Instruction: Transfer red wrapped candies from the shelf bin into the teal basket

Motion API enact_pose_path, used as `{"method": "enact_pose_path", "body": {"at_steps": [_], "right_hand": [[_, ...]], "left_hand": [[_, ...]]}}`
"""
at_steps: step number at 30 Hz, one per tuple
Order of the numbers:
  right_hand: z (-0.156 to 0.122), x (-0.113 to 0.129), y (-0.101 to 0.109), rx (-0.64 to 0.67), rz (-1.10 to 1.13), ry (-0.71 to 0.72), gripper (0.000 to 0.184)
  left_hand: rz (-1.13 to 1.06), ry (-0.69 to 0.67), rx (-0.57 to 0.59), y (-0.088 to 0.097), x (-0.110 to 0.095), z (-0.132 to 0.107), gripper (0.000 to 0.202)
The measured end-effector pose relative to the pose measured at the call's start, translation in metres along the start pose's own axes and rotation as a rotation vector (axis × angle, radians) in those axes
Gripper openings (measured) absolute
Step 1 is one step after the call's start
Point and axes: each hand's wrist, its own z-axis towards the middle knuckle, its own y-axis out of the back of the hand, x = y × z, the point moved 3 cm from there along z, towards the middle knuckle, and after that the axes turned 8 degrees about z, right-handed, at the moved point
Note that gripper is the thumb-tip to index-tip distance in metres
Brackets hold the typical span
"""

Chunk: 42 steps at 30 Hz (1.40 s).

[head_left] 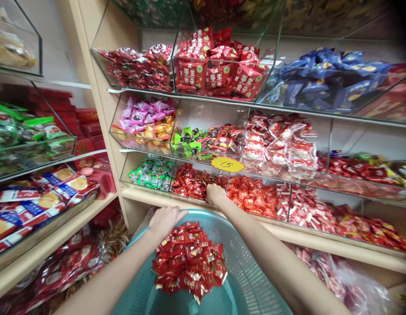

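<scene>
A teal mesh basket sits low in front of me, holding a heap of small red and gold wrapped candies. My left hand grips the basket's far rim, fingers curled over it. My right hand reaches into a clear bin of the same red candies on the lowest shelf; its fingers are buried among the wrappers, so what they hold is hidden.
Clear shelf bins hold green candies, more red ones, pink and yellow ones, and red bags above. A yellow tag marked 15 hangs on a bin front. Biscuit packs fill the left shelves.
</scene>
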Motion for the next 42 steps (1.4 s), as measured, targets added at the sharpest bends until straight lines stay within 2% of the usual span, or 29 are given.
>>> {"method": "enact_pose_path", "body": {"at_steps": [5, 10, 13, 15, 19, 22, 27, 32, 37, 39, 42], "right_hand": [[-0.011, 0.005, 0.01, -0.071, 0.057, 0.036, 0.027], [-0.03, 0.002, 0.032, -0.167, 0.192, 0.121, 0.023], [-0.046, -0.007, 0.037, -0.15, 0.32, 0.182, 0.018], [-0.057, -0.013, 0.031, -0.049, 0.582, 0.2, 0.016], [-0.081, -0.023, 0.005, 0.261, 1.352, 0.127, 0.004], [-0.096, -0.027, -0.011, 0.318, 1.566, 0.101, 0.009], [-0.109, -0.032, -0.029, 0.307, 1.677, 0.075, 0.02], [-0.111, -0.036, -0.038, 0.393, 1.795, 0.031, 0.023], [-0.11, -0.036, -0.044, 0.497, 1.864, 0.082, 0.019], [-0.11, -0.035, -0.046, 0.482, 1.828, 0.112, 0.021], [-0.11, -0.034, -0.047, 0.386, 1.709, 0.195, 0.027]], "left_hand": [[-0.012, 0.008, 0.024, 0.001, -0.001, 0.0, 0.056], [-0.02, 0.009, 0.026, 0.004, 0.0, -0.001, 0.056], [-0.024, 0.004, 0.029, 0.003, 0.0, -0.001, 0.057], [-0.03, 0.013, 0.028, 0.002, 0.0, 0.0, 0.056], [-0.05, 0.022, 0.024, 0.001, -0.001, 0.0, 0.056], [-0.037, 0.018, 0.031, 0.001, -0.001, 0.001, 0.056], [0.002, -0.008, 0.021, 0.004, -0.003, 0.0, 0.053], [0.018, -0.006, 0.007, 0.003, -0.004, -0.002, 0.052], [0.018, 0.003, 0.015, 0.006, -0.004, -0.003, 0.053], [0.005, 0.013, 0.03, 0.008, -0.004, -0.004, 0.053], [-0.009, 0.019, 0.043, 0.009, -0.003, -0.004, 0.054]]}}
